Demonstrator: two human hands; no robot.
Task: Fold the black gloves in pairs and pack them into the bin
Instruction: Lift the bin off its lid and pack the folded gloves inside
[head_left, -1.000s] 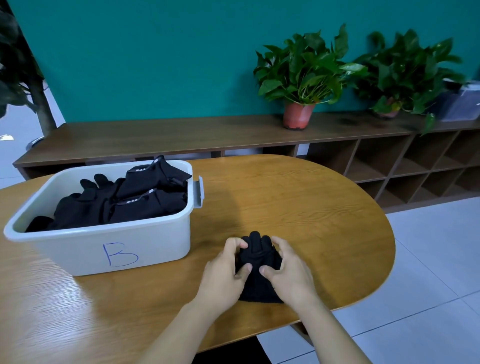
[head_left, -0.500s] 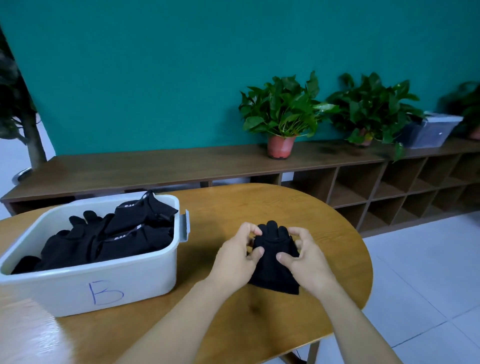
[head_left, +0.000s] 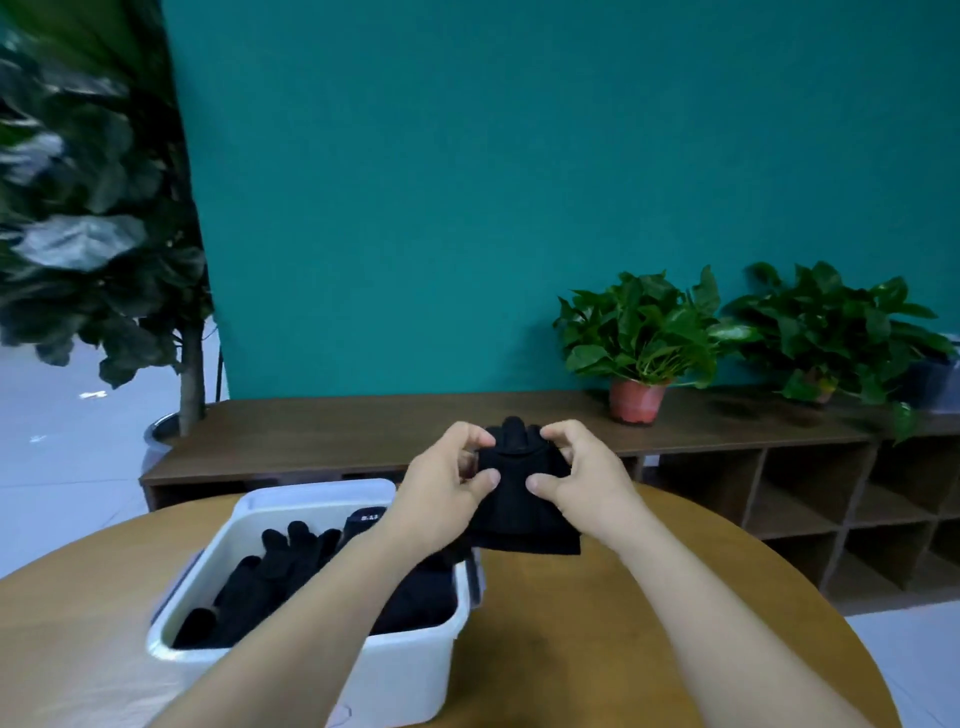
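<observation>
A folded pair of black gloves (head_left: 519, 512) is held up in the air above the wooden table (head_left: 597, 623). My left hand (head_left: 441, 493) grips its left side and my right hand (head_left: 582, 483) grips its right side, thumbs on the near face. The glove fingers stick up between my hands. The white bin (head_left: 410, 670) stands on the table at lower left, with several black gloves (head_left: 280, 566) lying inside. My left forearm crosses over the bin's right part and hides some of its contents.
A long dark wooden shelf unit (head_left: 363, 431) runs along the teal wall behind the table. On it stand a potted plant in a red pot (head_left: 636, 400) and a second plant (head_left: 831, 332). A tall leafy plant (head_left: 88, 208) stands at the left.
Both hands have lifted the folded gloves off the table and carried them up and toward the bin. The view has tilted up, so the bin now sits lower.
</observation>
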